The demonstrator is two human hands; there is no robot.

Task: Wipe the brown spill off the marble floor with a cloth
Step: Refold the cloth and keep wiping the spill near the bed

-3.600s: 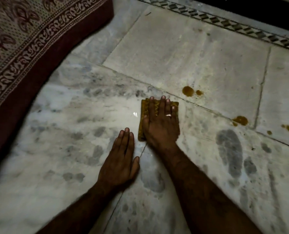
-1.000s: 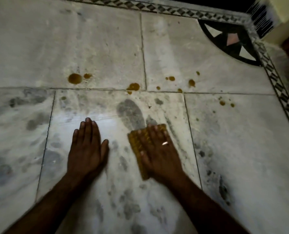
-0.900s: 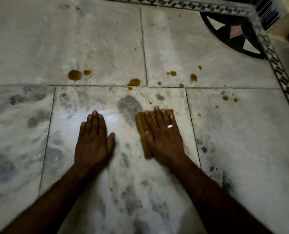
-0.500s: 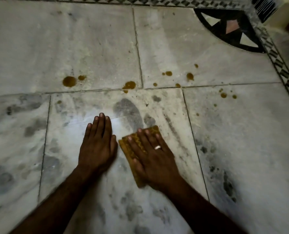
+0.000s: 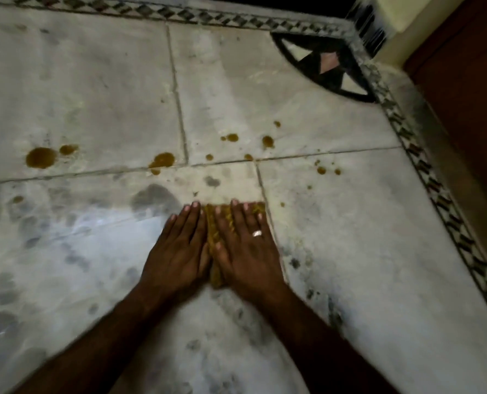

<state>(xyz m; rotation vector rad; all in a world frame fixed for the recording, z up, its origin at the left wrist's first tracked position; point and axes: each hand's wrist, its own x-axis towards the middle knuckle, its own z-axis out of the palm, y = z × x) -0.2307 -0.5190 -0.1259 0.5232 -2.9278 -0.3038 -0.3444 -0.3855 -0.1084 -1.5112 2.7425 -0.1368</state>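
Marble floor (image 5: 350, 251), right hand (image 5: 248, 251) flat on yellow cloth (image 5: 211, 228), left hand (image 5: 177, 251) flat just beside, brown spill (image 5: 162, 160) beyond.

On the floor (image 5: 94, 81) the hands lie flat side by side near the middle: the right hand (image 5: 249, 251) on the cloth (image 5: 214, 237), the left hand (image 5: 177, 251) just left of it. Beyond them, well apart, the spill (image 5: 41, 157) lies as scattered drops in a row from left to right along a floor joint (image 5: 322, 155). A corner inlay (image 5: 322, 61) sits far right, inside the border strip (image 5: 179, 14).
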